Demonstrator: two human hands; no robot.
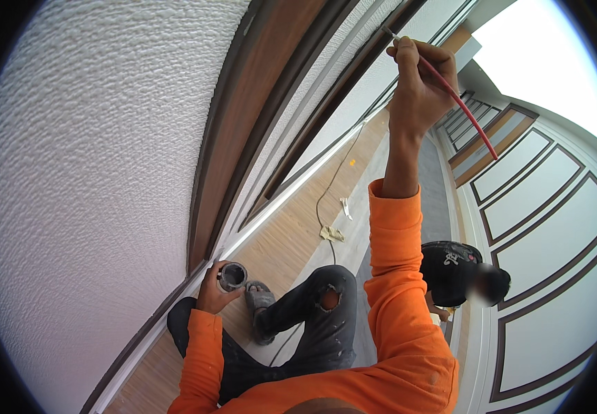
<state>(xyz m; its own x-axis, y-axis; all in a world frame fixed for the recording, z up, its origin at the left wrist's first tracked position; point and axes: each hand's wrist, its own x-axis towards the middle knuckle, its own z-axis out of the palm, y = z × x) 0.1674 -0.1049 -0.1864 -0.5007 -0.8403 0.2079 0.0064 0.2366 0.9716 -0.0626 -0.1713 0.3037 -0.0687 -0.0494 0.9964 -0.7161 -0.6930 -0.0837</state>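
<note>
My right hand [422, 79] is raised at the end of an outstretched arm, its fingers pinched round a thin paintbrush [465, 110] with a red handle. The brush's tip points up and left, close to a dark brown trim strip [353, 86] on the wall; whether it touches cannot be made out. Low by the wall's foot, my left hand [214, 293] is wrapped round a small round cup [232, 277] with dark grey stuff inside. Beside that hand rises a white textured wall [98, 159] with a brown wooden frame [250, 124].
A cable [320, 207] runs along the wood-look floor [277, 238], past a crumpled yellowish scrap [331, 234] and a white strip [346, 208]. My sandalled foot [260, 298] rests near the cup. To the right another person in black [450, 272] crouches by a panelled wall [547, 241].
</note>
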